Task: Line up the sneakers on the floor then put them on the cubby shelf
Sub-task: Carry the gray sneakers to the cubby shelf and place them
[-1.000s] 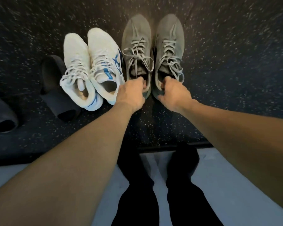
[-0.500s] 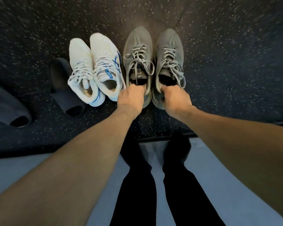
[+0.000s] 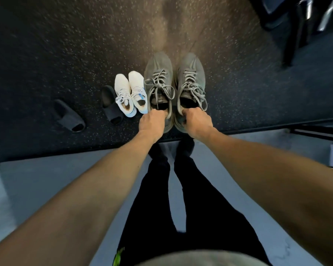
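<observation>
Heels of both grey sneakers clenched: left hand (image 3: 151, 124) on left grey sneaker (image 3: 158, 79), right hand (image 3: 197, 123) on right grey sneaker (image 3: 190, 77); toes pointing away, white sneakers (image 3: 130, 93) just left.

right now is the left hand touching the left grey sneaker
Touching. The head view shows the left hand with its fingers hooked over the heel collar of the left grey sneaker, gripping it.

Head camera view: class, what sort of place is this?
Probably a gym or its entry area: dark speckled rubber flooring, a smooth grey floor beside it, and sneakers and black slides lined up.
</observation>
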